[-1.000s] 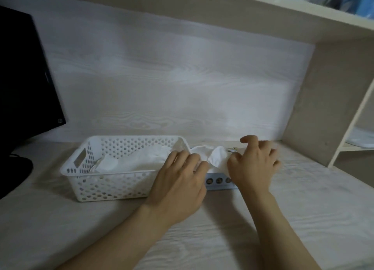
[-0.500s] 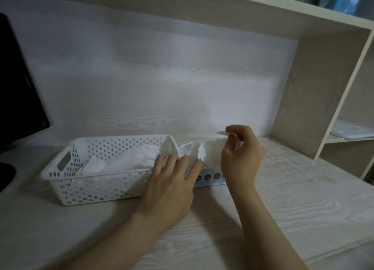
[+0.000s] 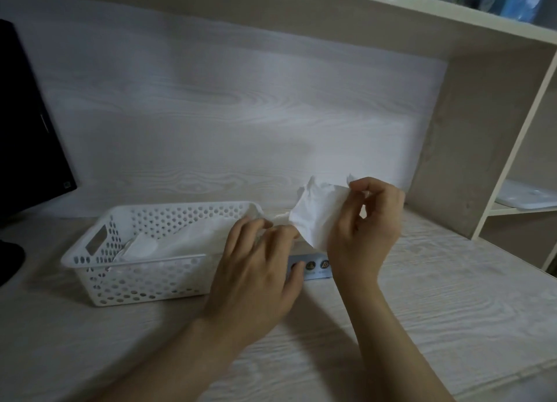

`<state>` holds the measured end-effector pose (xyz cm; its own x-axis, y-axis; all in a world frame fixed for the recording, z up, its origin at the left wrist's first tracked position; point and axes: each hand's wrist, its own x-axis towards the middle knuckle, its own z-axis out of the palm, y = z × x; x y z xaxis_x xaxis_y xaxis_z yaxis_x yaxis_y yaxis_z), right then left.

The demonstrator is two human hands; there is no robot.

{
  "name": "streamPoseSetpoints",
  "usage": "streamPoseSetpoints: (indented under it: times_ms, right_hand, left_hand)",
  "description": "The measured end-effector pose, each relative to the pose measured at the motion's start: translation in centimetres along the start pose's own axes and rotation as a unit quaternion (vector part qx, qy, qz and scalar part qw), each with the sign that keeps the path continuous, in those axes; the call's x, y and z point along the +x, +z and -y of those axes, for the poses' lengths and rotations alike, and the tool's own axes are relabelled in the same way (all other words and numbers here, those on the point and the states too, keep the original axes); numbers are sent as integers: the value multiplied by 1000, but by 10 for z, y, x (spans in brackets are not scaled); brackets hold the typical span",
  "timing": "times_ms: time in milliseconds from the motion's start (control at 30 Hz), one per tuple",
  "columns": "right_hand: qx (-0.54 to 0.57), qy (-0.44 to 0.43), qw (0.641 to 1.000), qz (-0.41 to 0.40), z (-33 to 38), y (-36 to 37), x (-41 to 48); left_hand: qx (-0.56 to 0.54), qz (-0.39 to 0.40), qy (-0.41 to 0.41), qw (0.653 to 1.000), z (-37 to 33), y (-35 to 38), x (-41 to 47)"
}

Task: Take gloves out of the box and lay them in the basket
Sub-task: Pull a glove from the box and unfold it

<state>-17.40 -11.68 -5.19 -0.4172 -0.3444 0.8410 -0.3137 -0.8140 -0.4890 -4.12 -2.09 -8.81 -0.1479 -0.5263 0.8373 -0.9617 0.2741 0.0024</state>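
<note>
Masking the box (image 3: 315,271), left hand (image 3: 256,269) rests; right hand (image 3: 367,223) pinches glove (image 3: 316,214).

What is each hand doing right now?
Left hand: open, resting on the box.
Right hand: closed, pinching a white glove above the box.

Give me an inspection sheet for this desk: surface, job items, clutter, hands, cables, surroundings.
Surface: pale wood-grain desk.
Job's things: white perforated basket holding white gloves; light blue box beside it, mostly hidden by the hands; one lifted glove over the box.
Clutter: nothing seen.
Hands: left hand rests on the box; right hand pinches the lifted glove.
Cables: nothing seen.
Surroundings: dark monitor at left; shelf unit at right with a white flat item on its lower shelf.
</note>
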Motion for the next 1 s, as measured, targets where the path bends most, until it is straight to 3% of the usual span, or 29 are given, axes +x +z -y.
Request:
streamPoseSetpoints:
  times_ms: [100,267,433,633,733,867,1000]
  right_hand:
    - [46,4,998,46,6,3,-6]
    - [73,8,982,174,12,5,-16]
    - [107,41,959,259,15,6,-22]
    - [53,59,960,267,20,5,-25]
    - [24,125,934,333,14,7,-25]
    - [-49,77,919,383,9,11,-28]
    - [-13,67,919,389,10,8,-25]
  left_hand:
    - [-125,-28,-75,989,-1,-8,4]
    - [-308,-87,-171,932,0,-18,10]
    - [-340,-106,-226,907,7,-20,9]
    - [-285,-103,-218,928,10,-24,11]
    - [-326,-102,-222,913,9,-27,13]
    - [-402,-99,-221,883,11,-29,14]
    - [-458,-82,-221,857,14,-30,15]
